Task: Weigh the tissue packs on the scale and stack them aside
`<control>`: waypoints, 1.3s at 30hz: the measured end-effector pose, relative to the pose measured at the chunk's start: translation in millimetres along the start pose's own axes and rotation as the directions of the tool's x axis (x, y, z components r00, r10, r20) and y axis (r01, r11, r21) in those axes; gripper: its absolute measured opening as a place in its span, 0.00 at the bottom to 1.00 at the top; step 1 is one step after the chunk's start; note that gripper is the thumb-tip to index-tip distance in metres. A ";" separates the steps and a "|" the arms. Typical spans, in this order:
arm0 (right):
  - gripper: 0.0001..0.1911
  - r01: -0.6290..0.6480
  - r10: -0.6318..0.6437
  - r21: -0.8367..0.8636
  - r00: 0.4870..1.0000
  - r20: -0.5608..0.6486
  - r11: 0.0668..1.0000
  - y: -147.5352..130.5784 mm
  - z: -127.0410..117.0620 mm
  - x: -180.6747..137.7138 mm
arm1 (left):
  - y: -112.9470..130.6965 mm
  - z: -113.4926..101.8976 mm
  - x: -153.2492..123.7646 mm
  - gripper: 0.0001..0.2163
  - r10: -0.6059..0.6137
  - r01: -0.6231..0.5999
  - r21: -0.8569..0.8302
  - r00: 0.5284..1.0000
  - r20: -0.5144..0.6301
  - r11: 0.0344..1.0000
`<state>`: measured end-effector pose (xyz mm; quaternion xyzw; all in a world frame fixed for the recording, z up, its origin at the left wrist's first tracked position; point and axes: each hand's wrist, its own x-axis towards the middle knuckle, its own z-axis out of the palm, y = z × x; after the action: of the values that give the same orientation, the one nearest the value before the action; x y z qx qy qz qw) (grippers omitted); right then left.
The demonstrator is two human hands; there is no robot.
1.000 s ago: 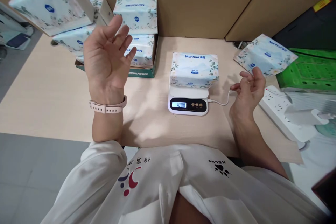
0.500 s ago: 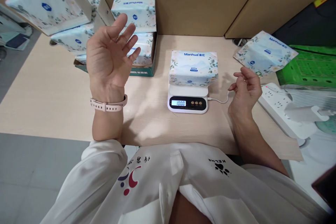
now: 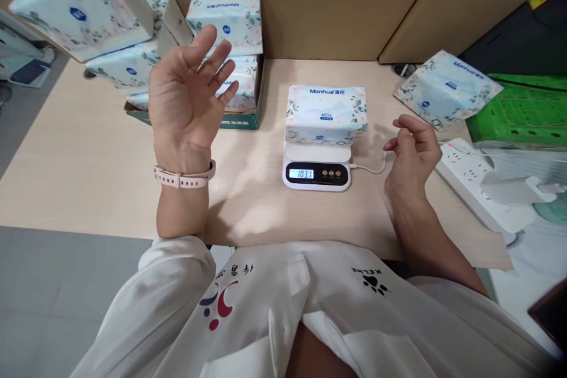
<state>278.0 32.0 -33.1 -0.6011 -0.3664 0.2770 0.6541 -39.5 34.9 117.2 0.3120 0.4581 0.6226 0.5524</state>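
A pale floral tissue pack (image 3: 326, 114) lies on a small white kitchen scale (image 3: 317, 170) in the middle of the table; its lit display reads 103.1. My left hand (image 3: 188, 101) is raised above the table left of the scale, palm toward me, fingers spread, holding nothing. A pink watch strap circles that wrist. My right hand (image 3: 411, 153) hovers just right of the scale with fingers loosely curled and empty, near the scale's white cable (image 3: 367, 168).
Several tissue packs are stacked in and beside a green-edged box (image 3: 239, 121) at the back left. Another tissue pack (image 3: 447, 90) lies at the back right by a green crate (image 3: 522, 115). A white power strip (image 3: 473, 183) lies on the right. Cardboard panels stand behind.
The scale's reading went from 100.0 to 103.1. My right hand drifted slightly left toward the scale. My left hand stayed raised, shifting only a little.
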 end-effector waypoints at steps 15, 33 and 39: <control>0.13 0.018 -0.018 0.005 1.000 0.021 1.000 4.9 -0.8 0.7 | -11.1 -3.1 9.7 0.08 -0.041 0.038 0.061 0.998 0.051 0.997; 0.19 0.273 -0.284 -0.499 0.957 0.057 0.822 9.4 -36.7 66.3 | -11.8 -5.5 11.4 0.09 -0.016 0.008 0.105 0.997 0.076 0.994; 0.58 0.061 0.096 -0.897 0.989 0.114 0.437 -22.4 -40.8 155.7 | -14.0 -6.3 13.7 0.09 0.028 -0.037 0.117 0.997 0.078 0.992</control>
<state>399.4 130.4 11.4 -0.8377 -0.4986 0.0908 0.2037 -42.2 46.4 100.3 0.3755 0.4676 0.5908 0.5397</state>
